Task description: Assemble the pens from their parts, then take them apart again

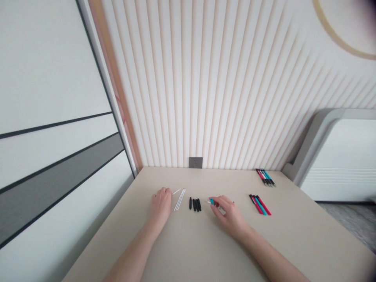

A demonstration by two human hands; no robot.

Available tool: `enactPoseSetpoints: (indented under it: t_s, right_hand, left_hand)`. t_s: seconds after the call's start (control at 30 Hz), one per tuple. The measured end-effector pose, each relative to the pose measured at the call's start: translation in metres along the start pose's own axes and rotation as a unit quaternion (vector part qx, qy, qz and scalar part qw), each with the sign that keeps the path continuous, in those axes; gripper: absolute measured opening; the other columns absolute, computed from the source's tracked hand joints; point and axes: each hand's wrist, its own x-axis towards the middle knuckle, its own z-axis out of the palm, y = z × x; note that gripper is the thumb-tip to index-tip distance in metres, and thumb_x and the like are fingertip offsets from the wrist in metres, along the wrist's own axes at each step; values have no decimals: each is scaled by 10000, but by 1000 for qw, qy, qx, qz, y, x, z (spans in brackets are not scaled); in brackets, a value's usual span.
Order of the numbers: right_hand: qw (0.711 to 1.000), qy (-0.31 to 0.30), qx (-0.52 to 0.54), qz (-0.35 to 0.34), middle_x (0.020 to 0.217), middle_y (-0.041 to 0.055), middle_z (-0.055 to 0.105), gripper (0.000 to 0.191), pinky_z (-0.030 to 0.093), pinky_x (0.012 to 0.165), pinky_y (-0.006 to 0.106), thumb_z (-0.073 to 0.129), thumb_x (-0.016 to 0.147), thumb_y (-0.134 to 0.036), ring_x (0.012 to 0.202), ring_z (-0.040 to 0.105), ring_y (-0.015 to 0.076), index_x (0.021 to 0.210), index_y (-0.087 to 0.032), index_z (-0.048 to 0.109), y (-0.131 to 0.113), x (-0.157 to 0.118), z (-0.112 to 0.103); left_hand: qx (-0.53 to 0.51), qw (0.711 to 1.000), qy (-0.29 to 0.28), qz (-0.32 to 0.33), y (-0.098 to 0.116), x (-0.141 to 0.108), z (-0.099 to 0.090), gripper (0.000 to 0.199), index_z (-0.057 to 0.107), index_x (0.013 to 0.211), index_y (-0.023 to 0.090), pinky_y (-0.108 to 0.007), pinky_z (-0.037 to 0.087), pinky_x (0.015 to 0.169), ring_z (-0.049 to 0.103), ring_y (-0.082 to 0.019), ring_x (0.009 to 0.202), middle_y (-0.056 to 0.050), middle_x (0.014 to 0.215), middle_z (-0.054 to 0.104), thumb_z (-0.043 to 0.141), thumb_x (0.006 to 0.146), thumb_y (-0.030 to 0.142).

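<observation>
1. Your right grip (226, 214) is pressed together: thumb and fingers pinch a small pen part (212, 201), teal at its tip with red behind, low over the worktop (188, 250). Your fingers hide most of it. A hold this small and near the fingertips may be insecure, and smooth plastic could slip out if the pressure eases.
2. Your left grip (161, 203) sits palm down with the fingers curled toward the worktop. I cannot tell whether it holds anything.
3. The white tubes (179, 199) lie loose just right of your left fingertips, with one set apart at an angle. They are thin and light, so a careless knuckle could scatter them.
4. The black barrels (195, 204) lie close together between your hands. They are round and unsecured, so a dropped part or a brush from your wrist could set them rolling.
5. The front pens (260, 205) lie further right, and the rear pens (266, 177) lie at the worktop's back edge, right of the socket (195, 162). Any knock to the rear group could push it off that edge.
</observation>
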Motion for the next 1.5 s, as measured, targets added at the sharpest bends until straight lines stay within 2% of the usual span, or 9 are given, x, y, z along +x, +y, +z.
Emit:
enactPoseSetpoints:
  t_s: [0.1,0.17,0.3,0.43,0.5,0.57,0.97,1.2,1.5]
  right_hand:
    - [1000,5,-5,-3,847,53,644,222,490,737,308,499,923,-261,789,611,187,1089,-224,642,1,1,0]
    - [1000,0,-8,-5,840,51,640,222,487,732,306,500,926,-267,782,607,185,1092,-224,641,1,1,0]
    - [1000,-22,-12,-8,836,50,630,224,480,738,307,497,931,-274,779,596,183,1096,-221,639,0,0,-1]
    - [999,-42,-20,-16,831,52,626,219,472,744,309,494,931,-275,773,586,182,1076,-208,644,-4,0,-1]
    - [998,-51,-19,-25,832,54,627,222,468,748,309,493,931,-270,772,583,182,1079,-206,645,-8,1,-2]
    - [997,-64,-17,-33,829,56,629,227,464,747,308,493,931,-265,770,581,184,1087,-207,647,-12,2,-3]
    - [993,-100,-17,-56,818,59,621,240,431,717,302,472,939,-267,775,558,194,1102,-217,640,-26,2,-5]
    - [993,-108,-7,-53,830,59,639,234,431,724,301,482,933,-258,770,562,188,1095,-215,645,-27,2,-1]
    - [984,-47,157,75,849,46,695,265,490,723,305,498,931,-383,753,616,181,1083,-212,630,-24,2,12]
  left_hand:
    - [-126,992,14,2,4,2,-5,217,583,856,153,-317,407,728,599,-224,818,-85,849,629,382,932,125]
    - [-266,964,10,10,10,2,-10,200,566,853,172,-288,413,694,594,-192,745,-50,788,630,392,947,202]
    - [-531,847,-23,-2,31,-3,-15,207,590,971,181,-255,429,623,582,-154,660,-21,785,651,493,900,350]
    - [-686,723,-74,-13,52,-10,-15,287,603,980,149,-244,444,612,556,-124,624,-41,820,660,597,846,403]
    - [-730,678,-88,-8,59,-13,-16,281,596,936,144,-243,449,618,564,-123,638,-57,844,668,618,843,408]
    - [-750,655,-95,-1,63,-16,-17,268,587,918,144,-238,444,619,565,-119,645,-65,864,674,624,850,401]
    - [-732,673,-104,0,64,-17,-19,295,611,906,135,-238,425,608,539,-107,603,-77,883,689,639,839,421]
    - [-654,742,-142,45,65,-21,-12,295,698,987,153,-253,416,660,536,-136,700,-31,805,648,654,817,390]
    - [-607,780,-142,65,62,-22,-9,380,636,1158,202,-254,433,660,513,-123,694,-44,1008,653,641,817,370]
